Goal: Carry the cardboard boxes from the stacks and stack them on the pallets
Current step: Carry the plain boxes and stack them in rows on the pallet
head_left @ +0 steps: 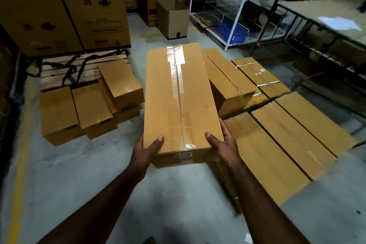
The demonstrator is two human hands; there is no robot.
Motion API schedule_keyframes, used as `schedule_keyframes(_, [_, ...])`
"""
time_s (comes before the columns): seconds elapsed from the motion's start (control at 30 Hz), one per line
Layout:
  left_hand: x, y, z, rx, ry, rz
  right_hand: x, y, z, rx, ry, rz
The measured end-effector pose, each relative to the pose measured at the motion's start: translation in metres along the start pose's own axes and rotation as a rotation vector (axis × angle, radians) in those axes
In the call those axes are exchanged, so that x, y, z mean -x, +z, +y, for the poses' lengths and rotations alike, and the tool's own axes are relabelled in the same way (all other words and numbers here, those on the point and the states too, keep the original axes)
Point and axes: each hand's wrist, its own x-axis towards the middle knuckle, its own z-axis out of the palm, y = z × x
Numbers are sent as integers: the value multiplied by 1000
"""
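Mid-carry, we grasp the long tan taped cardboard box (179,101) at its near corners, left hand (147,149) and right hand (222,144); next, lowering it onto the wooden pallet (65,73).

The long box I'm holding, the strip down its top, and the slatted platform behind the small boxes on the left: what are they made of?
Long box: brown cardboard, matte, with a centre flap seam.
Strip: probably clear plastic packing tape, since it glares under the lights.
Slatted platform: looks like bare wood, with pale unfinished planks.

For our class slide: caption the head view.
Both hands, left hand and right hand, carry a long taped box.
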Motion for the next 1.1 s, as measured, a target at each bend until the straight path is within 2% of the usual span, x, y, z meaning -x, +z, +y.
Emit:
schedule_keyframes(0.2, [47,111,-26,21,86,40,12,-124,18,-14,-55,17])
schedule_keyframes(0.37, [91,243,-57,38,152,61,17,-261,40,-75,-71,29])
schedule_keyframes(0.5, [116,321,-69,42,135,70,10,-345,43,-57,-67,26])
schedule_keyframes(0.73, [106,410,-72,-9,132,122,-32,-425,42,-16,-55,2])
schedule_keyframes(0.97, [66,522,-74,32,121,52,-94,-517,44,-27,-64,80])
schedule_keyframes(1.1, [54,577,-74,9,110,67,-135,-567,52,-25,-41,51])
